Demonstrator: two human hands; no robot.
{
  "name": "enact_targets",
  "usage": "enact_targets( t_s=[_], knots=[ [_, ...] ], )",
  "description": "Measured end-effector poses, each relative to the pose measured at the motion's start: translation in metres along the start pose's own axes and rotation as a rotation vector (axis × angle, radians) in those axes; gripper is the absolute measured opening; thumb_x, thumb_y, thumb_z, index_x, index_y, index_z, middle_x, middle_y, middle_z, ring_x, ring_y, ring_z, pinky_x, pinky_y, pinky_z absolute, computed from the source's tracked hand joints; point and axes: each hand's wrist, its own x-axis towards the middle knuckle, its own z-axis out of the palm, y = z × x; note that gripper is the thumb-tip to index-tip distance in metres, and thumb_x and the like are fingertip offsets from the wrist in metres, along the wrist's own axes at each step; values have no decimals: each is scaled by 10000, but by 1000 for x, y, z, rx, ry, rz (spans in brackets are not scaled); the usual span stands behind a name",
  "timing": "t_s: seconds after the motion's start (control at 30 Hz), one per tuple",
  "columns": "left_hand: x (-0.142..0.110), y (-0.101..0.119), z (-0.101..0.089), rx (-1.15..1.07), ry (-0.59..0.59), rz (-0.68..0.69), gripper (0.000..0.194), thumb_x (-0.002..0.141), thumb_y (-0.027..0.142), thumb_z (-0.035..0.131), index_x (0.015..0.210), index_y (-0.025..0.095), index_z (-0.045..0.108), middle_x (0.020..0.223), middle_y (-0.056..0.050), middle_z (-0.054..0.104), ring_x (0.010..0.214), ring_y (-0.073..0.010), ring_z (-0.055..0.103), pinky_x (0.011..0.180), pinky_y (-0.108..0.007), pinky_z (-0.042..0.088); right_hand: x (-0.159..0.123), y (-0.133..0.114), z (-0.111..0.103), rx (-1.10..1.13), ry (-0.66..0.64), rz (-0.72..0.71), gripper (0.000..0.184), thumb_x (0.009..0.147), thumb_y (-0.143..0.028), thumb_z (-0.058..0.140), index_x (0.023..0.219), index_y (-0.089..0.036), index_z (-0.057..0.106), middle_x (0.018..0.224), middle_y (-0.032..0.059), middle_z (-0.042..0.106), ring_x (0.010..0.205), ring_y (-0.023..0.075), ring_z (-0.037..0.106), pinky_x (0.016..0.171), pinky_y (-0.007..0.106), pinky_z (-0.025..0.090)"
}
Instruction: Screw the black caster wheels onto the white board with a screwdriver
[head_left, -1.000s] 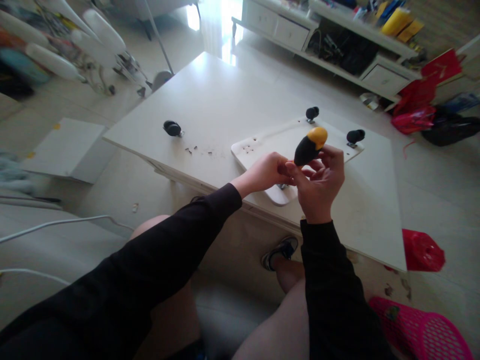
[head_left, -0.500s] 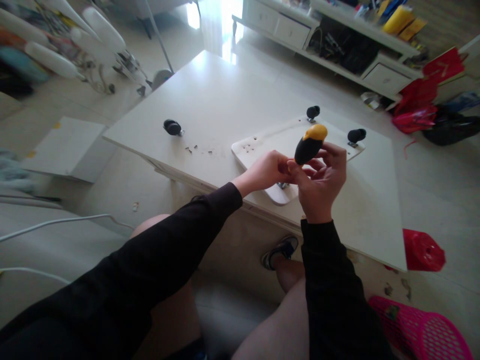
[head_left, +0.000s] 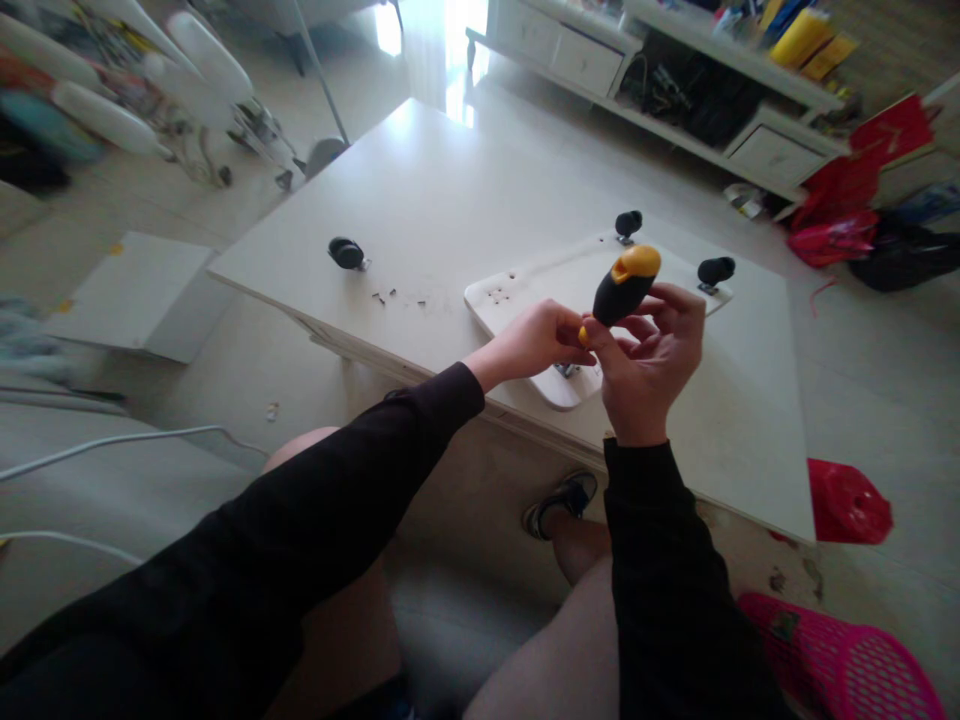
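My right hand (head_left: 658, 365) is closed around a screwdriver (head_left: 622, 288) with a black and yellow handle, its butt end tilted up and away. Beside it, my left hand (head_left: 536, 345) is pinched near the screwdriver's lower end; what its fingers hold is hidden. Both hands are over the near part of a white board (head_left: 551, 268) with rounded corners and small holes. A metal fitting (head_left: 566, 370) shows below the fingers. Black caster wheels stand at the board's far corners, one at the back (head_left: 628, 225) and another at the right (head_left: 716, 271).
The board lies on a white table (head_left: 450, 180). A loose caster (head_left: 346, 254) and several small screws (head_left: 393, 293) lie to the left. A white box (head_left: 139, 290), a red plastic stool (head_left: 851, 500) and a pink basket (head_left: 862, 660) stand on the floor around it.
My right hand and the screwdriver have shifted slightly to the right, and the handle leans a little more that way. My left hand stays nearly in place.
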Motion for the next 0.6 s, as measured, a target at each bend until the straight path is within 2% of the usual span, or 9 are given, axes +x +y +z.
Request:
enact_targets(
  t_s=[0.2,0.3,0.4,0.53,0.6],
  knots=[
    [0,4,-3,-84,-96,7,98,816,168,808,771,128,730,716,-6,685,679,-114,605,658,-263,483,-2,1,-4,16,-36,-7,501,896,-362,796,1329,-368,544,1051,-25,703,881,167,770,730,344,663],
    [-1,5,-3,-83,-75,-7,156,821,193,821,725,127,717,676,-5,662,646,-114,589,626,-263,470,-1,2,-3,39,-44,-4,554,842,-382,863,1306,-381,560,1084,-30,698,872,153,759,665,293,638],
    [-2,4,-1,-60,-17,3,227,805,242,868,693,124,709,645,8,625,633,-111,573,604,-255,453,1,3,0,42,11,-25,628,740,-382,952,1254,-383,590,1095,-43,679,864,132,739,582,231,593],
    [-1,1,1,-59,7,24,183,789,221,894,760,119,745,672,7,649,661,-122,602,632,-262,477,-1,0,1,26,2,-1,558,807,-350,892,1275,-377,589,1035,-46,704,854,135,761,573,222,595],
    [0,-1,0,-83,-26,34,154,790,192,893,796,118,759,722,-13,695,700,-135,638,677,-276,510,-2,-2,-1,29,-20,11,529,850,-341,845,1306,-369,579,1039,-34,726,872,146,780,613,248,622]
  ],
)
